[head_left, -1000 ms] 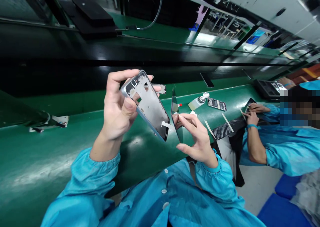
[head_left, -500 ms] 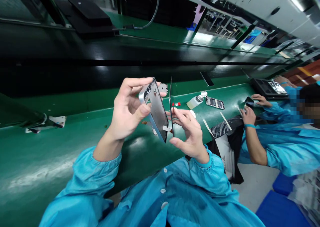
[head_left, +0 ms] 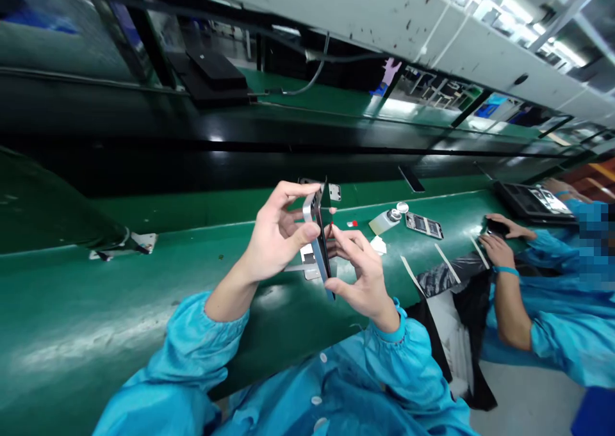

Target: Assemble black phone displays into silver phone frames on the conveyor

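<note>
My left hand (head_left: 271, 247) grips a silver-edged phone housing (head_left: 317, 247) by its side, thumb in front and fingers behind. My right hand (head_left: 360, 273) pinches a thin dark phone screen (head_left: 326, 196), thumb low and fingertips at its middle. Both parts stand nearly upright, seen edge-on. The screen lies close along the housing's open side; whether they touch all along the edge I cannot tell. Beneath my hands a small pale phone part (head_left: 310, 271) rests on the green table, partly hidden. Just behind the screen lies a grey metal plate (head_left: 335, 193).
To the right stand a bottle of pale liquid (head_left: 383, 222), crumpled tissue (head_left: 378, 246) and an opened phone (head_left: 423, 225). A dark panel (head_left: 411, 178) lies farther back. A co-worker's hands (head_left: 500, 247) hold a dark phone beside a black tray (head_left: 531, 202). A green post (head_left: 62, 199) rises at left.
The housing and screen have come together, closing the gap between them; the housing has turned more edge-on. The camera view has shifted, so the scene sits lower.
</note>
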`<state>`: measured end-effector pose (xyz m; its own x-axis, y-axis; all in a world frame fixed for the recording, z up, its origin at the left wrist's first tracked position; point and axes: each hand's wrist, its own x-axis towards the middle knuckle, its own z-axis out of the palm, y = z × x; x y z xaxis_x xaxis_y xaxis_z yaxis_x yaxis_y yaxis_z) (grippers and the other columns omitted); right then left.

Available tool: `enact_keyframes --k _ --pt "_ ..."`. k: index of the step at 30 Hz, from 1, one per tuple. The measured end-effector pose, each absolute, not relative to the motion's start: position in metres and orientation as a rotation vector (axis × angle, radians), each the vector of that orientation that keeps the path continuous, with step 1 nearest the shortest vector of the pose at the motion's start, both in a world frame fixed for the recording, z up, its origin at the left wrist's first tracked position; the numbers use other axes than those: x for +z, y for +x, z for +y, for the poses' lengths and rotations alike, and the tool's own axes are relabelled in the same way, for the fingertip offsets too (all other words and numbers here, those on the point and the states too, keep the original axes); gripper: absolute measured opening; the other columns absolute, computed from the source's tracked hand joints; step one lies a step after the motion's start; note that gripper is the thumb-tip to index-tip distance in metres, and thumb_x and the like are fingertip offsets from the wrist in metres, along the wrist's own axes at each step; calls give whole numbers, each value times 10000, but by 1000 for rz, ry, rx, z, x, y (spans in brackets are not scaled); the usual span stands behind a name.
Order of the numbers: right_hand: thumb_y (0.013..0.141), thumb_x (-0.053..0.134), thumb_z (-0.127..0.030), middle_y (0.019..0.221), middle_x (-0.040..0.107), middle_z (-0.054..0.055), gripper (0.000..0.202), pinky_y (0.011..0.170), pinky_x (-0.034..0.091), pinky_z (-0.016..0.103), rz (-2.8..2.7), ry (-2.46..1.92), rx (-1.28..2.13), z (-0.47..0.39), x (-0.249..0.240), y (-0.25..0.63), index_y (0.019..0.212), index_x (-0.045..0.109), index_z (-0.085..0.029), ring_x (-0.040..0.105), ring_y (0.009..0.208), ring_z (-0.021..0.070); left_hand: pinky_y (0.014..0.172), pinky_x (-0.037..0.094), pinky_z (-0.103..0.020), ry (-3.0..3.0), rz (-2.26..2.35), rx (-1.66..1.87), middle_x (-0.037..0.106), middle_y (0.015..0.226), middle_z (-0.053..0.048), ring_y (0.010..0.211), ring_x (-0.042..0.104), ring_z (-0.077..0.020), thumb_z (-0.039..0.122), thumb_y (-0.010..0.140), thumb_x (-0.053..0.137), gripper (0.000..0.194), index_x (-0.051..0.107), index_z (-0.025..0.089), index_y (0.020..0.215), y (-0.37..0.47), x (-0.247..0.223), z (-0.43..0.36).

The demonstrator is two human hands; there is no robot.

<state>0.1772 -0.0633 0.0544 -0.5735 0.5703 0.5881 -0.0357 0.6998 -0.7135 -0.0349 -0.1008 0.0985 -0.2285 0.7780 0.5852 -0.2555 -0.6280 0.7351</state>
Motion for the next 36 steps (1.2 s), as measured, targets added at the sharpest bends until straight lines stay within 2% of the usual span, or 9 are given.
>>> enact_keyframes --k 5,9,15,23,26,28,30,33,36 --pt "1031 802 -637 1385 642 146 798 1032 728 474 -2035 -353 796 -60 50 170 1733 552 -351 772 1174 277 947 722 -358 1513 652 1895 742 1280 -72 1012 849 -217 470 1005 885 460 726 299 1400 -47 87 -99" --pt "997 831 -664 1385 649 162 826 1054 717 507 -2057 -371 797 -56 46 170 1706 597 -311 774 1157 294 901 737 -365 1514 686 1896 727 1337 -96 1039 851 -246 496 1000 884 476 721 297 1400 -47 84 -99" --pt "924 962 -525 1379 683 152 792 1113 683 556 -2073 -404 841 -49 43 171 1629 682 -299 779 1143 287 884 744 -368 1530 763 1911 712 1389 -132 1097 849 -272 497 1018 863 478 710 284 1418 -41 82 -101" --pt "943 958 -441 1454 686 155 588 1210 642 523 -1907 -402 1167 -53 44 166 1479 796 -262 694 1397 313 902 754 -429 1404 974 1895 692 1474 -160 1196 834 -341 569 972 890 566 706 279 1422 -29 82 -108" --pt "979 913 -497 1505 676 158 543 1190 660 502 -1781 -408 1361 -54 46 167 1444 804 -239 719 1375 308 1094 697 -517 1472 1062 1734 666 1579 -197 1352 771 -387 682 980 830 672 705 280 1504 -40 85 -111" --pt "1009 869 -543 1500 689 150 574 1182 665 489 -1650 -421 1482 -53 46 167 1485 767 -238 754 1319 288 1297 541 -577 1520 1143 1658 639 1644 -205 1495 676 -397 741 992 777 761 672 285 1592 -47 88 -110" --pt "1037 817 -595 1471 705 140 621 1163 674 477 -1561 -457 1533 -51 44 164 1540 720 -245 782 1233 261 1362 454 -593 1413 1159 1704 575 1724 -194 1584 592 -404 785 948 801 871 621 307 1653 -47 88 -106" --pt "987 851 -633 1465 664 148 698 1178 652 485 -1653 -544 1332 -51 33 152 1546 726 -235 759 1194 253 1258 576 -585 1007 1045 1804 583 1722 -180 1515 658 -408 828 844 875 1033 539 361 1702 -26 88 -96" --pt "914 924 -617 1518 554 171 737 1272 568 496 -1873 -632 1019 -53 23 140 1513 765 -219 615 1433 314 1101 686 -572 755 1052 1881 777 1472 -146 1231 821 -364 869 843 843 959 598 357 1615 -3 92 -91"
